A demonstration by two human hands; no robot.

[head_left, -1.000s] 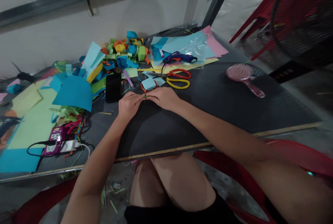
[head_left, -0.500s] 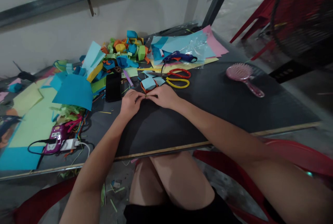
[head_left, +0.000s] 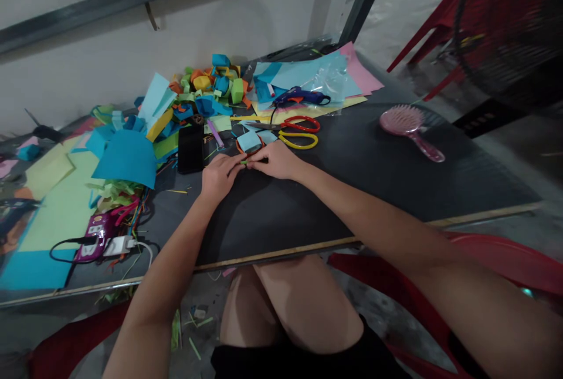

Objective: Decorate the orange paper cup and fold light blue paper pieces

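Note:
My left hand [head_left: 219, 176] and my right hand [head_left: 275, 160] meet fingertip to fingertip above the dark tabletop. Between their pinched fingers shows a small green paper strip [head_left: 244, 162], mostly covered by the fingers. Just behind them sits a small light-blue paper piece [head_left: 250, 141] with an orange edge. Scissors with one red and one yellow handle [head_left: 299, 141] lie beyond my right hand. A black phone [head_left: 190, 149] rests left of my left hand, and a purple stick [head_left: 215, 132] lies beside it.
Folded paper pieces [head_left: 206, 83] are heaped at the back. A blue glue gun [head_left: 301, 97] lies on paper sheets. To the right is a pink hairbrush [head_left: 409, 124], with a fan [head_left: 510, 39] beyond the table. A purple power strip [head_left: 94, 235] with cables sits front left.
My fingertips have drawn slightly apart, and more of the green strip shows between them. The camera view has shifted a little; the other things lie as before.

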